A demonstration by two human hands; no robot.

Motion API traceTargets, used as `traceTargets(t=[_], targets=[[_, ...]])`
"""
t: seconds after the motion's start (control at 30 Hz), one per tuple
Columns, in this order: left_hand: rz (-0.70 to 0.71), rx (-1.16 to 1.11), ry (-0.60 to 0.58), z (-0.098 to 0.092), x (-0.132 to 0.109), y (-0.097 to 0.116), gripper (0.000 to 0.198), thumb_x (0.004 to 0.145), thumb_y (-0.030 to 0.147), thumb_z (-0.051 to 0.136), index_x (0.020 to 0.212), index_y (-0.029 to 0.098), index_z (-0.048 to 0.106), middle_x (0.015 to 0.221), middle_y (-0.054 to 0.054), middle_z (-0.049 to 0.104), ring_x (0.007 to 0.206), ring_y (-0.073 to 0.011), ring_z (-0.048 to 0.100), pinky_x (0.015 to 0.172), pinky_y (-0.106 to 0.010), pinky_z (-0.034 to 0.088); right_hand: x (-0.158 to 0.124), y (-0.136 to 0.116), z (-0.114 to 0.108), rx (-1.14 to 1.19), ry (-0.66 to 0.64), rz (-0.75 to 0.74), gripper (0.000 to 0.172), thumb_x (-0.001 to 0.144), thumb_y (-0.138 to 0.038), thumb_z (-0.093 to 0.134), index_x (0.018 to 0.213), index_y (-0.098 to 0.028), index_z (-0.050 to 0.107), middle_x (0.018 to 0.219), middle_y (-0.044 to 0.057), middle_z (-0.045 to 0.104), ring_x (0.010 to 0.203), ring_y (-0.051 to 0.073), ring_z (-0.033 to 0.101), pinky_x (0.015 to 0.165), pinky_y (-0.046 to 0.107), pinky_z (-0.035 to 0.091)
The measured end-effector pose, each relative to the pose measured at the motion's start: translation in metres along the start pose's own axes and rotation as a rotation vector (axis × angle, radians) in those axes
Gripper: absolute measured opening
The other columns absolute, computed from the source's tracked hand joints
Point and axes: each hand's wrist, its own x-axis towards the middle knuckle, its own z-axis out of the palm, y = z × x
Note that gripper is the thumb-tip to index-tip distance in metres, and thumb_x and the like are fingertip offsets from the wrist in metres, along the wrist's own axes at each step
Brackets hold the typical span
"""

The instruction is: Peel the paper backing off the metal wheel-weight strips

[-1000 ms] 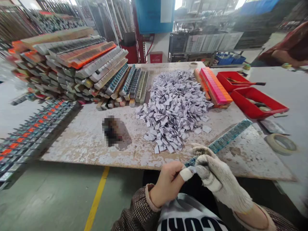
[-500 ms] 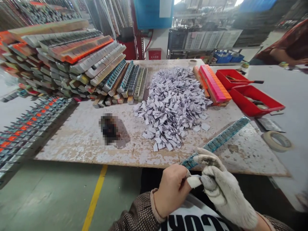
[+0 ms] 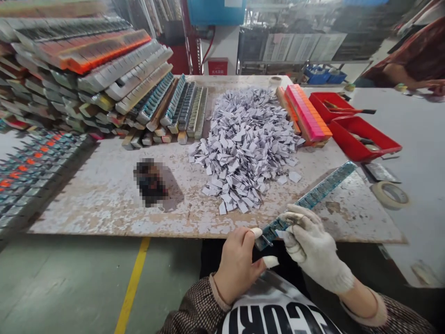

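A long bar [image 3: 327, 184] covered in blue glitter, marked off in segments, lies slantwise with its near end over the table's front edge. A small metal pin [image 3: 267, 240] sticks out near that end. My left hand [image 3: 236, 264], with white coverings on the thumb tip and a fingertip, is beside this end, thumb and finger apart; whether the fingertip touches the bar I cannot tell. My right hand [image 3: 311, 246], in a white knit glove, is closed over the bar and pinches a small white piece [image 3: 281, 234]. A heap of similar white pieces [image 3: 243, 148] lies beyond.
Stacked segmented bars [image 3: 114, 83] fill the back left. A pink and orange block [image 3: 308, 111], two red trays [image 3: 365, 144] and a tape roll [image 3: 391, 195] are at the right. A pixelated dark object [image 3: 151, 182] stands left of the heap. Another person's arm [image 3: 410, 76] shows at far right.
My hands have moved apart: the left has opened its pinch and gone to the bar's near end. The right has moved onto the bar with the white piece. The view has shifted slightly.
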Motion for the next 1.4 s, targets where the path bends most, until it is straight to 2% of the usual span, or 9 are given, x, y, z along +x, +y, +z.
traceTargets(t=[0.2, 0.4, 0.57, 0.73, 0.83, 0.93, 1.07, 1.23, 1.4], targets=[[-0.034, 0.008, -0.064, 0.007, -0.006, -0.008, 0.031, 0.091, 0.027, 0.074, 0.114, 0.019, 0.055, 0.106, -0.009, 0.062, 0.094, -0.0267, 0.062, 0.079, -0.040, 0.057, 0.010, -0.008, 0.011, -0.206, -0.083, -0.129, 0.005, 0.092, -0.012, 0.064, 0.093, -0.017, 0.065, 0.113, 0.013, 0.071, 0.129, 0.034, 0.059, 0.117, 0.058, 0.044], [-0.037, -0.047, -0.042, 0.012, -0.005, -0.010, 0.034, 0.087, 0.026, 0.079, 0.112, 0.019, 0.057, 0.105, -0.008, 0.064, 0.093, -0.0251, 0.063, 0.078, -0.037, 0.057, 0.014, 0.001, 0.022, -0.153, -0.176, -0.174, 0.014, 0.095, -0.009, 0.054, 0.099, -0.017, 0.065, 0.109, 0.013, 0.070, 0.124, 0.032, 0.062, 0.113, 0.059, 0.046], [0.002, -0.076, -0.071, 0.002, 0.001, -0.017, 0.032, 0.091, 0.037, 0.077, 0.109, 0.019, 0.058, 0.101, -0.007, 0.066, 0.091, -0.0241, 0.064, 0.077, -0.035, 0.056, 0.010, 0.012, 0.026, -0.036, -0.185, -0.150, 0.008, 0.093, -0.014, 0.060, 0.088, -0.021, 0.061, 0.106, 0.010, 0.068, 0.121, 0.030, 0.063, 0.112, 0.059, 0.048], [-0.056, 0.189, -0.042, -0.013, 0.039, -0.026, 0.024, 0.098, 0.037, 0.067, 0.110, 0.019, 0.058, 0.099, -0.008, 0.066, 0.093, -0.0266, 0.063, 0.082, -0.040, 0.055, 0.011, 0.015, 0.014, 0.066, -0.144, -0.091, 0.010, 0.095, -0.022, 0.064, 0.088, -0.022, 0.057, 0.111, 0.011, 0.067, 0.122, 0.031, 0.062, 0.103, 0.054, 0.054], [-0.090, 0.396, -0.116, -0.007, 0.071, -0.026, 0.030, 0.095, 0.037, 0.072, 0.111, 0.017, 0.057, 0.102, -0.011, 0.065, 0.096, -0.0298, 0.062, 0.085, -0.043, 0.053, 0.010, 0.016, 0.005, 0.075, -0.078, -0.031, 0.009, 0.096, -0.023, 0.062, 0.088, -0.023, 0.057, 0.114, 0.011, 0.067, 0.121, 0.031, 0.063, 0.100, 0.051, 0.056], [-0.138, 0.420, -0.140, 0.003, 0.093, -0.026, 0.027, 0.090, 0.028, 0.076, 0.105, 0.016, 0.056, 0.100, -0.012, 0.065, 0.098, -0.0320, 0.062, 0.086, -0.044, 0.052, 0.006, 0.016, -0.002, 0.072, -0.058, 0.021, 0.009, 0.095, -0.022, 0.063, 0.088, -0.024, 0.058, 0.113, 0.011, 0.068, 0.121, 0.032, 0.063, 0.098, 0.051, 0.056], [-0.163, 0.340, -0.107, 0.001, 0.093, -0.033, 0.021, 0.091, 0.014, 0.068, 0.108, 0.017, 0.056, 0.100, -0.010, 0.067, 0.098, -0.0303, 0.064, 0.086, -0.042, 0.052, -0.001, 0.021, -0.008, 0.099, -0.050, 0.059, 0.011, 0.095, -0.020, 0.062, 0.087, -0.025, 0.056, 0.113, 0.011, 0.068, 0.120, 0.031, 0.064, 0.098, 0.050, 0.057], [-0.225, 0.155, -0.041, -0.020, 0.074, -0.039, 0.023, 0.098, 0.011, 0.054, 0.119, 0.019, 0.051, 0.095, -0.003, 0.070, 0.087, -0.0193, 0.069, 0.080, -0.031, 0.055, 0.008, 0.024, -0.002, 0.111, 0.007, 0.068, 0.007, 0.097, -0.025, 0.062, 0.090, -0.025, 0.060, 0.110, 0.010, 0.069, 0.117, 0.031, 0.066, 0.102, 0.052, 0.056], [-0.315, -0.557, 0.053, -0.025, 0.056, -0.013, 0.021, 0.096, 0.029, 0.065, 0.112, 0.018, 0.056, 0.091, -0.003, 0.070, 0.079, -0.0142, 0.067, 0.074, -0.025, 0.055, 0.036, 0.006, 0.014, 0.158, -0.018, 0.047, 0.014, 0.096, -0.032, 0.066, 0.105, -0.023, 0.063, 0.125, 0.015, 0.066, 0.127, 0.034, 0.060, 0.105, 0.055, 0.054]])
